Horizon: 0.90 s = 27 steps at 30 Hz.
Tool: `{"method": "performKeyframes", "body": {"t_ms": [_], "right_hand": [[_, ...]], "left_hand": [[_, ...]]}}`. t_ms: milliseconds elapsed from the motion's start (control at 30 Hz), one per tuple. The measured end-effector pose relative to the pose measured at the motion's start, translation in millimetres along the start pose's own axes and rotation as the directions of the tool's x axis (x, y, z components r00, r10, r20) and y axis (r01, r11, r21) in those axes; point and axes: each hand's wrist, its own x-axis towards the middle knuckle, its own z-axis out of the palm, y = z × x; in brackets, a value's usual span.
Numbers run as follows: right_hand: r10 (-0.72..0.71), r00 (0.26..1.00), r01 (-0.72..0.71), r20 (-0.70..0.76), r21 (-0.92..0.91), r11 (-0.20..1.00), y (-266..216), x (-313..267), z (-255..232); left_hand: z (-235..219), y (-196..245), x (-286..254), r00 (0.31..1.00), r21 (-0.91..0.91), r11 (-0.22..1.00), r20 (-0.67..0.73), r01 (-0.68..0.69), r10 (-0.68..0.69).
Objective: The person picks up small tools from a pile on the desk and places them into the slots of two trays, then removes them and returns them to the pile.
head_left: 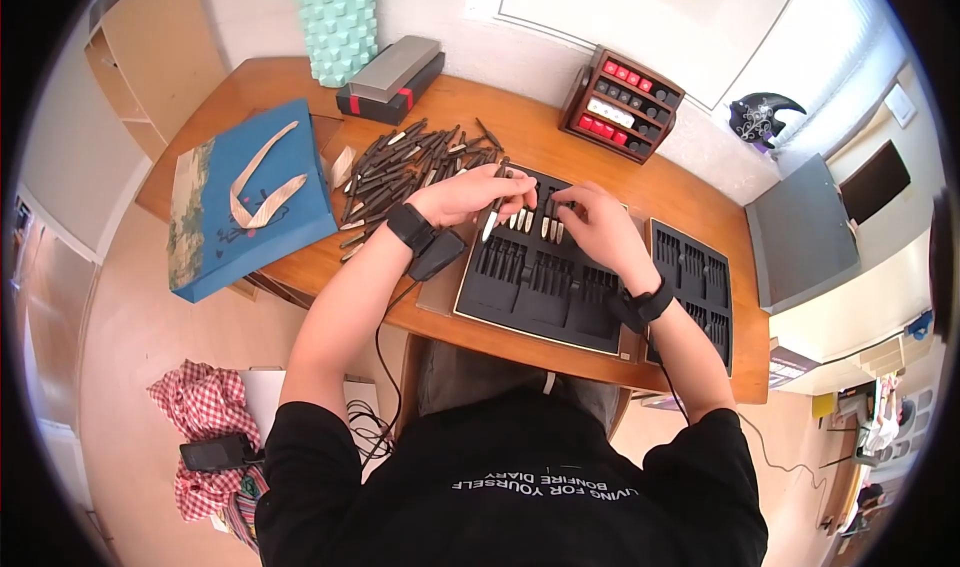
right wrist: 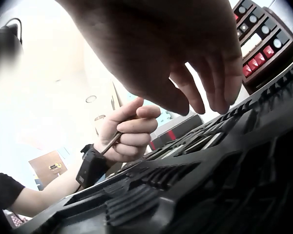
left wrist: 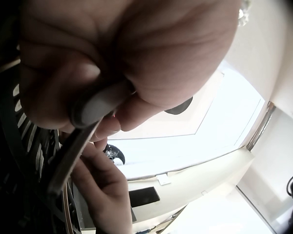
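My left hand [head_left: 475, 195] pinches a slim dark stick with a pale, rounded end [head_left: 489, 229], held slanted over the left side of a black slotted tray [head_left: 540, 342]. In the left wrist view, a greyish rounded end [left wrist: 95, 105] shows between its fingers, with a long narrow piece [left wrist: 71, 161] below. My right hand [head_left: 600, 229] hangs over the tray's upper middle. Its fingers [right wrist: 219, 92] point down, loosely bent, close above the slots, with no stick showing between them. Several pale-ended sticks [head_left: 530, 223] lie in the upper row; dark ones [head_left: 500, 262] fill slots below.
Left of the tray lies a heap of dark sticks [head_left: 400, 172], beside a blue bag [head_left: 265, 202] with a ribbon handle. A second black tray [head_left: 690, 267] sits at the right. Behind stand a wooden rack [head_left: 620, 107] and a grey-lidded box [head_left: 395, 72]. Cables run from both wrist cameras.
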Motion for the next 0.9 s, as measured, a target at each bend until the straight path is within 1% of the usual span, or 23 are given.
{"method": "performKeyframes", "body": {"t_ms": [33,67,100,167,200,267,300,367,400,433,500,533,600,633,667,700,733,767,833,900], "right_hand": [[0.006,1.000,-0.003,-0.018,0.151,0.989,-4.1,0.7,1.1],[0.020,0.999,-0.008,-0.036,0.300,0.954,-7.2,0.6,3.9],[0.027,0.999,-0.015,-0.034,0.308,0.951,-9.1,1.1,7.8],[0.074,0.991,-0.126,0.115,0.570,0.812,-12.2,4.6,14.4],[0.079,0.990,-0.130,0.113,0.574,0.809,-13.8,6.2,17.0],[0.122,0.991,-0.131,0.061,0.678,0.723,-17.1,9.1,21.3],[0.123,0.991,-0.131,0.060,0.679,0.722,-18.0,10.4,22.3],[0.113,0.994,-0.079,-0.004,0.685,0.724,-19.9,13.4,24.0],[0.107,0.994,-0.053,-0.036,0.687,0.725,-21.4,14.8,24.9],[0.107,0.994,-0.053,-0.037,0.688,0.724,-23.7,15.8,25.9],[0.063,0.998,-0.032,-0.006,0.808,0.589,-27.9,16.4,27.3],[0.066,0.998,-0.030,-0.010,0.808,0.589,-27.8,16.3,27.5],[0.029,1.000,-0.018,-0.001,0.769,0.639,-27.1,16.8,28.4],[0.029,1.000,-0.018,-0.001,0.768,0.640,-27.7,16.5,28.9],[0.047,0.999,-0.028,-0.007,0.724,0.689,-28.5,15.8,29.5],[0.064,0.998,-0.037,-0.014,0.677,0.735,-29.6,15.4,29.7],[0.061,0.998,-0.034,-0.016,0.676,0.736,-31.2,15.2,29.3],[0.062,0.998,-0.041,-0.004,0.698,0.715,-32.8,14.7,28.7],[0.063,0.998,-0.048,0.006,0.718,0.694,-31.3,14.1,31.4],[0.061,0.997,-0.021,-0.045,0.605,0.796,-26.9,14.0,39.1]], "left_hand": [[0.9,0.4,-0.5,1.000,-0.004,1.000,-0.005,0.005,-0.005],[1.9,0.8,-0.2,1.000,0.022,0.999,0.004,-0.024,0.024],[3.2,1.2,-0.5,0.999,0.048,0.998,0.018,-0.052,0.051],[4.2,3.3,-3.5,1.000,0.042,0.999,0.017,-0.024,0.023],[4.4,6.5,-4.8,1.000,0.037,0.999,0.011,-0.008,0.007],[6.7,11.0,-7.1,1.000,0.042,0.999,0.004,-0.020,0.020],[6.7,10.8,-7.3,1.000,0.026,1.000,0.005,-0.009,0.009],[6.8,9.2,-8.0,1.000,0.009,1.000,0.002,0.002,-0.002],[7.2,7.4,-7.7,0.999,0.051,0.998,-0.002,0.041,-0.041],[7.4,6.4,-7.4,0.997,0.093,0.993,-0.007,0.079,-0.078],[4.9,6.9,-9.1,0.997,0.081,0.994,0.017,0.076,-0.077],[4.1,8.0,-8.9,0.996,0.067,0.995,0.040,0.071,-0.074],[7.8,8.4,-9.4,0.997,0.068,0.995,0.021,0.073,-0.075],[9.1,8.3,-10.2,0.997,0.065,0.995,-0.002,0.076,-0.076],[8.5,8.3,-10.6,0.997,0.065,0.995,-0.003,0.075,-0.075],[6.9,8.2,-11.1,0.994,0.058,0.992,0.017,0.110,-0.111],[5.8,8.0,-10.9,0.988,0.053,0.988,0.037,0.145,-0.147],[5.4,4.4,-9.5,0.989,0.056,0.988,0.037,0.143,-0.145],[5.6,-4.6,-6.0,0.995,0.007,0.997,0.059,0.078,-0.078],[1.2,-7.4,-4.5,0.991,0.002,0.995,0.085,0.099,-0.099]]}}
